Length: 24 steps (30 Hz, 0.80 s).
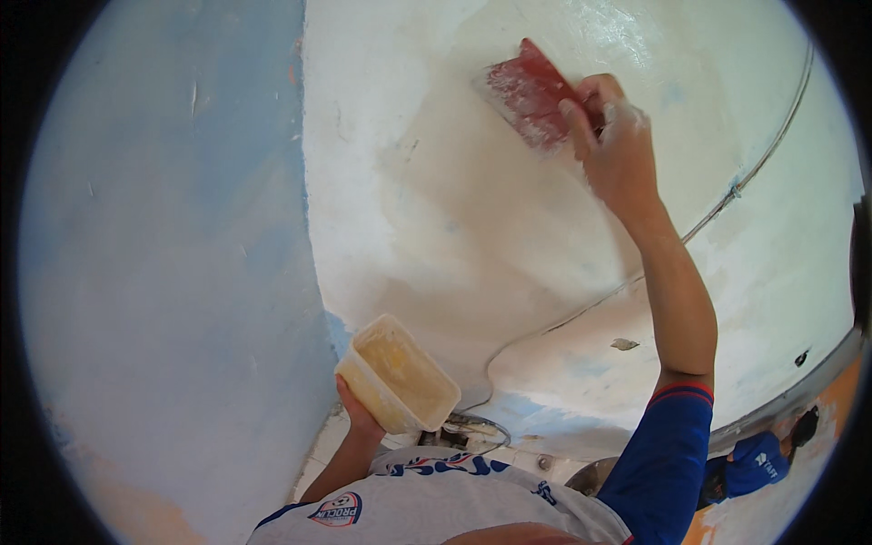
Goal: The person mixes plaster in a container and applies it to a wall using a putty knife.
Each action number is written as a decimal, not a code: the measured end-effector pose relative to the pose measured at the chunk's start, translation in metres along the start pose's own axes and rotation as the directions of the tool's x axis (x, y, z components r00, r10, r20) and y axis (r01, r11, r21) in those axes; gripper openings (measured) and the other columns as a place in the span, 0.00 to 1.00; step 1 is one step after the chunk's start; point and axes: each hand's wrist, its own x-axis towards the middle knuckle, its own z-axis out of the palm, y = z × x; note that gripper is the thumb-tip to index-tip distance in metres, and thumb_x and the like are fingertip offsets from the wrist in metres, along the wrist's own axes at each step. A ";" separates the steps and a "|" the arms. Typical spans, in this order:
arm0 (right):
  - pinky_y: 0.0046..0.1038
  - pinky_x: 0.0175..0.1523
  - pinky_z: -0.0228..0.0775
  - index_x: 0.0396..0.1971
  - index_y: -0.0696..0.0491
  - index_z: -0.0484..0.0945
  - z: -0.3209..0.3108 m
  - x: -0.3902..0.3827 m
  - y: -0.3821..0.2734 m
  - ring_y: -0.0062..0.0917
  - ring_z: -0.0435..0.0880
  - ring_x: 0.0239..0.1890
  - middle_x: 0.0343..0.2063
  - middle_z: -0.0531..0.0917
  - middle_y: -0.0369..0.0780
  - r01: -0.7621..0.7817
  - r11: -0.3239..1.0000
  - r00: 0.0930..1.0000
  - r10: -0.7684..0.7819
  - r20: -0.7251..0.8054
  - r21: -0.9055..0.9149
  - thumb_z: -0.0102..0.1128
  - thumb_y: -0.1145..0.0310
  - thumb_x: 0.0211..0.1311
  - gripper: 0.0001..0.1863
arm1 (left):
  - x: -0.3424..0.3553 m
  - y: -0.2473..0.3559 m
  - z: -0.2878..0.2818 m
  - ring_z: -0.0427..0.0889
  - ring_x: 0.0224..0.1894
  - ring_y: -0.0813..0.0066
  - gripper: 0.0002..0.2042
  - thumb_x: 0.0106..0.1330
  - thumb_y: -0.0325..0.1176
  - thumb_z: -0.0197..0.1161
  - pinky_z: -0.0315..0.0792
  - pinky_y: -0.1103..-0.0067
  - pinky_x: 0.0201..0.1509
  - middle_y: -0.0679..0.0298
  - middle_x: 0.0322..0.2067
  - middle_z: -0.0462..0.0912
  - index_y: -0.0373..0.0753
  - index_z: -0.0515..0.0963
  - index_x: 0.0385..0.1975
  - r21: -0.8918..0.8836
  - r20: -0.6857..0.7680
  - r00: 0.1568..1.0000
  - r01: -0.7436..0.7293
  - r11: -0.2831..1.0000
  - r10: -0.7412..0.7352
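Note:
High on the wall ahead, my right hand [618, 145] grips a red putty knife [538, 98] with a wide blade smeared with white putty. The blade lies tilted against the pale wall [454, 191], over a damp-looking beige patch. White residue coats some of my right fingers. Lower down, near the wall corner, my left hand [360, 411] holds a cream plastic tub [396, 381] by its side. Its opening faces up toward me, with pale putty spread over the inside. My left fingers are partly hidden behind the tub.
A blue-grey wall [173, 236] meets the pale wall at a corner on the left. A thin cable [699, 223] runs across the pale wall and down toward the floor, ending near dark items [450, 438]. Another person [749, 463] in a blue shirt is at the lower right.

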 end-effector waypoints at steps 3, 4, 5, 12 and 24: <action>0.43 0.35 0.74 0.41 0.58 0.77 -0.030 0.019 0.016 0.47 0.84 0.25 0.24 0.84 0.49 0.119 0.924 0.898 -0.256 -0.357 -0.364 0.62 0.67 0.70 0.10 | 0.008 0.015 0.003 0.69 0.71 0.57 0.44 0.70 0.77 0.35 0.67 0.58 0.73 0.61 0.72 0.67 0.50 0.59 0.76 -0.007 0.057 0.998 0.022 1.000 -0.021; 0.35 0.30 0.72 0.41 0.57 0.77 -0.040 0.021 0.011 0.35 0.82 0.21 0.23 0.84 0.45 0.079 0.939 0.868 -0.230 -0.441 -0.334 0.63 0.67 0.71 0.09 | 0.012 0.021 0.002 0.70 0.71 0.56 0.45 0.69 0.78 0.36 0.68 0.56 0.72 0.61 0.71 0.67 0.50 0.58 0.76 0.005 0.046 0.999 -0.006 1.000 0.006; 0.30 0.28 0.70 0.41 0.56 0.78 -0.044 0.020 0.001 0.27 0.79 0.20 0.22 0.83 0.42 0.073 0.978 0.864 -0.159 -0.478 -0.194 0.64 0.67 0.71 0.09 | 0.016 0.027 0.001 0.70 0.70 0.54 0.46 0.68 0.79 0.37 0.69 0.54 0.72 0.61 0.71 0.68 0.51 0.57 0.76 0.018 0.036 0.999 -0.032 0.999 0.032; 0.25 0.26 0.68 0.39 0.56 0.76 -0.005 -0.009 -0.023 0.21 0.74 0.16 0.19 0.80 0.38 -0.005 0.981 0.977 -0.036 -0.208 -0.195 0.65 0.71 0.70 0.07 | 0.020 0.071 0.013 0.71 0.70 0.55 0.45 0.69 0.78 0.37 0.70 0.55 0.71 0.60 0.71 0.68 0.50 0.58 0.76 0.060 0.037 0.999 0.000 0.998 -0.002; 0.19 0.25 0.67 0.41 0.57 0.76 -0.011 -0.008 -0.050 0.14 0.79 0.23 0.24 0.82 0.35 -0.173 0.973 0.965 0.198 -0.174 0.151 0.66 0.69 0.71 0.09 | 0.044 0.113 -0.021 0.72 0.69 0.55 0.45 0.68 0.78 0.36 0.72 0.56 0.70 0.60 0.69 0.70 0.50 0.60 0.75 0.056 0.078 0.989 0.122 0.991 -0.126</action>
